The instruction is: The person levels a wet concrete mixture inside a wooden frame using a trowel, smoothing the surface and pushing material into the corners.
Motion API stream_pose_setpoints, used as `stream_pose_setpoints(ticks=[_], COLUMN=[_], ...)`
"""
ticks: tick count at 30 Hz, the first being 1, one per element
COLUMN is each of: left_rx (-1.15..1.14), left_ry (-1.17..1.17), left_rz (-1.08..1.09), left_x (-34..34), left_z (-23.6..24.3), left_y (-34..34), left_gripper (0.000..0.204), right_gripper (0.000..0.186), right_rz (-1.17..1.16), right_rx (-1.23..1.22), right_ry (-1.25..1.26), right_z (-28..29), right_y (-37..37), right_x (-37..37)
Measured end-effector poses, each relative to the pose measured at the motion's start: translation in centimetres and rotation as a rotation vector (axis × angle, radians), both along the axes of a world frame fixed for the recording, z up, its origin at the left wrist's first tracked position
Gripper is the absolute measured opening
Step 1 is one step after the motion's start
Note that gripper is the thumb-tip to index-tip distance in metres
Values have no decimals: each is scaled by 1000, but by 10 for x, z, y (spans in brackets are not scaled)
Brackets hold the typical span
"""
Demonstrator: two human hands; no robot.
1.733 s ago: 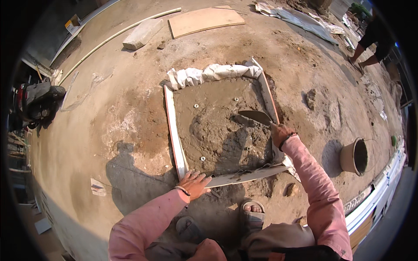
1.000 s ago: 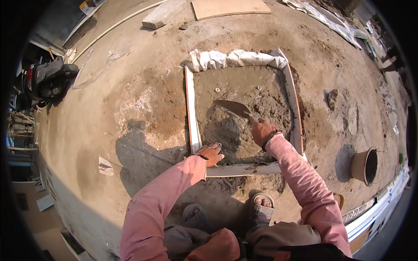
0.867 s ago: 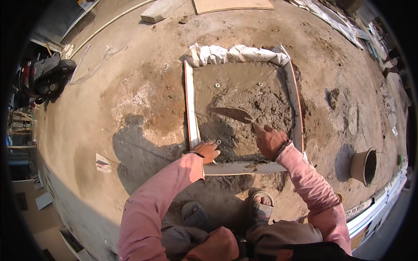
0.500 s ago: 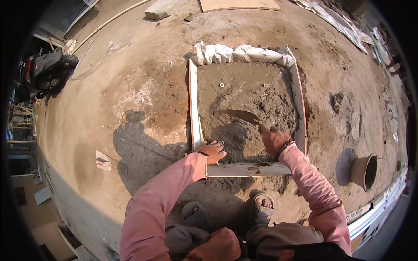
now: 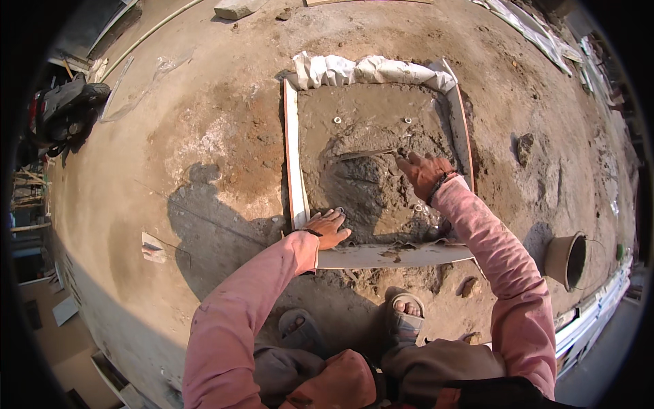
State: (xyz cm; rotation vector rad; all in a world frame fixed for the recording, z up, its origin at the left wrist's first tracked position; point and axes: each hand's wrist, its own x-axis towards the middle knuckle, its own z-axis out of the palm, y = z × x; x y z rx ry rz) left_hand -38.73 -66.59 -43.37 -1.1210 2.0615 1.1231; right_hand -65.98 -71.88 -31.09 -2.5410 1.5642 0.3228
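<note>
Wet grey concrete (image 5: 371, 201) fills a square form (image 5: 293, 157) of pale boards, its far side lined with crumpled white sheeting (image 5: 375, 71). Small white tube stubs (image 5: 337, 120) stand in the concrete. My right hand (image 5: 424, 175) grips a trowel (image 5: 362, 155), its blade lying nearly edge-on across the middle of the wet surface. At the near-left corner, my left hand (image 5: 327, 229) lies with fingers spread, touching the area just inside the form, beside one of the stubs; exactly what its palm rests on is hidden.
A bucket (image 5: 565, 260) stands right of the form, near a stone (image 5: 524, 148). A small flat tool (image 5: 154, 247) lies to the left. A motorbike (image 5: 65, 119) is at far left. Long white strips (image 5: 599, 310) lie at lower right, a pale pipe (image 5: 153, 31) at upper left.
Since half a second ago my right hand has moved farther into the form, turning the trowel edge-on. Earlier, my left hand moved from the near board to the inside corner and stayed there.
</note>
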Motion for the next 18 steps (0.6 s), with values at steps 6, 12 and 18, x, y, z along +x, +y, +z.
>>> stream_pose_setpoints(ticks=[6, 12, 18], left_rx=[24, -12, -64], left_ry=[-11, 5, 8], left_rz=[-22, -3, -29], left_x=[5, 8, 2], left_z=[4, -1, 4], left_y=[-4, 4, 0], left_gripper=[70, 66, 64], right_gripper=[26, 38, 29], right_rz=[76, -21, 13], right_rx=[130, 17, 130], right_ry=[93, -36, -11], right_z=[27, 32, 3], right_y=[57, 62, 98], right_x=[-33, -33, -21])
